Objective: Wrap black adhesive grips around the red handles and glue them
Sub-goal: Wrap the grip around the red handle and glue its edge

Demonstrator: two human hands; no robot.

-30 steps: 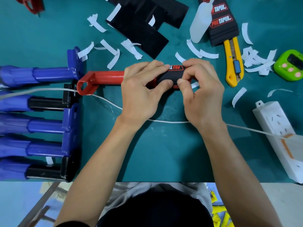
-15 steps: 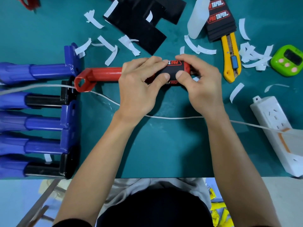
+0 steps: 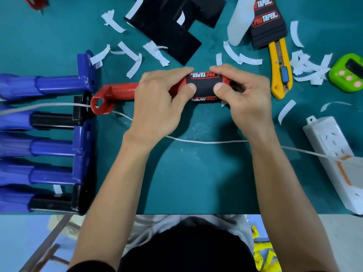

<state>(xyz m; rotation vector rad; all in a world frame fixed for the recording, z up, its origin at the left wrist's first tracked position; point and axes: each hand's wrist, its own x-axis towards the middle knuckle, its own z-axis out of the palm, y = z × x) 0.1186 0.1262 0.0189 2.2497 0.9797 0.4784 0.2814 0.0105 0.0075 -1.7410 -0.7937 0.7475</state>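
Note:
A red handle (image 3: pixel 117 93) lies across the green mat, its bracket end pointing left. Around its right part sits a black adhesive grip (image 3: pixel 204 86) with red PRO TAPER lettering. My left hand (image 3: pixel 159 103) grips the handle at the grip's left edge, thumb on the black wrap and fingers curled over the top. From the right, my right hand (image 3: pixel 247 95) holds the other edge of the grip, thumb in front and fingers over the top. The handle's right end is hidden under that hand.
Blue and black handles (image 3: pixel 49 146) lie stacked at the left. Behind are black sheets (image 3: pixel 167 34), a white glue bottle (image 3: pixel 239 20), a stack of grips (image 3: pixel 267 22), a yellow utility knife (image 3: pixel 280 69), white backing strips and a green timer (image 3: pixel 349 73). A power strip (image 3: pixel 334 154) and its cord lie near me.
The grip has been rolled further round the handle, so its lettering now shows on top. My thumbs have moved onto the front of the wrap, further apart.

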